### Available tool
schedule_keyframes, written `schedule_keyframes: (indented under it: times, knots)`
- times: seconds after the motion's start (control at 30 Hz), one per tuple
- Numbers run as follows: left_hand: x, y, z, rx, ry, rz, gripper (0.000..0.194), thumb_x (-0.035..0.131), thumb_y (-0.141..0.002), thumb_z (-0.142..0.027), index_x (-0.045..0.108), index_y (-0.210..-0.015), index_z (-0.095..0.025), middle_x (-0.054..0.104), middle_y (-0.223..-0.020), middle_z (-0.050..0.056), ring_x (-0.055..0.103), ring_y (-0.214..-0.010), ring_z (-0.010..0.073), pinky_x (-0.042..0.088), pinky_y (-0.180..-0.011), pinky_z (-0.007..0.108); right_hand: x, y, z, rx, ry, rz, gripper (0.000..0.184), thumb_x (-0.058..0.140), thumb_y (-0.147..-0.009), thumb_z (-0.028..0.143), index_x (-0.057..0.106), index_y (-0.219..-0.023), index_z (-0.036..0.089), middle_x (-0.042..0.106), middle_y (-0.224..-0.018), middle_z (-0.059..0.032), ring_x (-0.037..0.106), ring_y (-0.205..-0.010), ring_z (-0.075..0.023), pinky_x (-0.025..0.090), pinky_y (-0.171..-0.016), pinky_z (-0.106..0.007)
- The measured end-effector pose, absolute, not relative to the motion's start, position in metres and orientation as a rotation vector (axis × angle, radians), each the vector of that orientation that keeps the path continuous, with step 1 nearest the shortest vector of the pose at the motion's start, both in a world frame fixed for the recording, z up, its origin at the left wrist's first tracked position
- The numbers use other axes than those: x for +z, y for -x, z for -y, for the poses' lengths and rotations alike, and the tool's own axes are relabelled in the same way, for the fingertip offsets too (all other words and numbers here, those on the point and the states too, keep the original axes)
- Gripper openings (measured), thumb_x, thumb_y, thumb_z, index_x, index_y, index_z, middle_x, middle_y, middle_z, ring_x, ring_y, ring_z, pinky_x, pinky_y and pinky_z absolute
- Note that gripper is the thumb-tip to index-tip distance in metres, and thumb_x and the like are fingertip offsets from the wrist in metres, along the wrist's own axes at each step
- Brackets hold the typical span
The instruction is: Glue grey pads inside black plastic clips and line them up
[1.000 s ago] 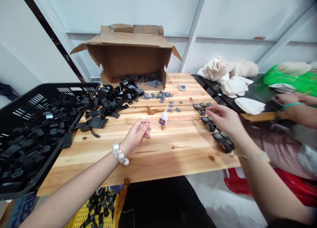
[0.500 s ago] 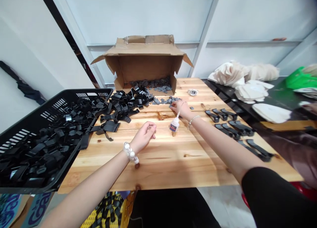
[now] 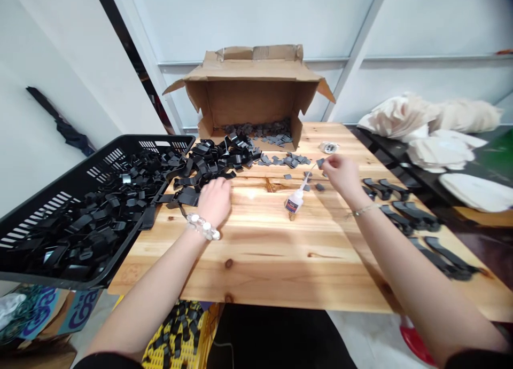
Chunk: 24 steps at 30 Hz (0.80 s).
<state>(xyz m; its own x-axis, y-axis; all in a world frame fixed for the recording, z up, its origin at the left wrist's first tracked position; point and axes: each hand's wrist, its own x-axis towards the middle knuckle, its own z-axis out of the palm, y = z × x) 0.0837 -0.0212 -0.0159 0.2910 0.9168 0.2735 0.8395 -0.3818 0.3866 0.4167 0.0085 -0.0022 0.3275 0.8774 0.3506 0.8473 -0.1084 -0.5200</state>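
My right hand (image 3: 340, 172) pinches a small grey square pad (image 3: 320, 162) just above the wooden table (image 3: 280, 251), beside the scattered grey pads (image 3: 286, 160). A small glue bottle (image 3: 295, 199) lies on the table just to the left of that hand. My left hand (image 3: 214, 199) reaches, fingers curled and knuckles up, onto the edge of the pile of black plastic clips (image 3: 208, 166); I cannot see what its fingers hold. A row of finished black clips (image 3: 404, 214) lies at the right side of the table.
A black crate (image 3: 60, 219) full of black clips overhangs the table's left. An open cardboard box (image 3: 254, 94) with grey pads stands at the back. White cloth items (image 3: 433, 128) lie on a dark bench to the right. A yellow basket (image 3: 172, 337) sits under the table.
My left hand moved left and forward from the table's middle to the clip pile. My right hand lifted from the grey pads with one pad pinched. The view shifted left.
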Motion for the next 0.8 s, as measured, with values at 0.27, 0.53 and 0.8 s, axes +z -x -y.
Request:
schedule_keyframes:
  times: [0.27, 0.53, 0.8]
  knots:
    - [-0.023, -0.058, -0.002, 0.465, -2.537, -1.883, 0.036, 0.038, -0.081, -0.008, 0.061, -0.107, -0.016, 0.058, -0.107, 0.017, 0.052, -0.104, 0.0344, 0.04, -0.082, 0.046, 0.019, -0.376, 0.073, 0.147, 1.409, 1.423, 0.007, 0.057, -0.076, 0.021, 0.061, -0.082, 0.019, 0.067, -0.077, -0.0032, 0.062, -0.068, -0.0156, 0.049, -0.068, -0.029]
    - [-0.014, -0.079, 0.011, 0.533, -2.681, -1.68, 0.024, 0.037, -0.091, -0.019, 0.06, -0.097, -0.015, 0.061, -0.101, 0.011, 0.055, -0.098, 0.0264, 0.041, -0.087, 0.039, -0.02, -0.321, 0.098, 0.919, 1.164, 1.716, 0.01, 0.053, -0.085, 0.024, 0.06, -0.089, 0.019, 0.061, -0.078, -0.003, 0.054, -0.067, -0.0127, 0.044, -0.062, -0.027]
    - [-0.016, -0.125, 0.064, 0.512, -2.528, -0.889, 0.014, 0.044, -0.092, -0.02, 0.057, -0.097, -0.018, 0.063, -0.092, 0.003, 0.058, -0.087, 0.0171, 0.045, -0.081, 0.031, -0.017, -0.333, 0.094, 1.318, 1.147, 1.311, 0.019, 0.065, -0.077, 0.034, 0.059, -0.086, 0.019, 0.055, -0.064, 0.0025, 0.05, -0.06, -0.0101, 0.044, -0.062, -0.027]
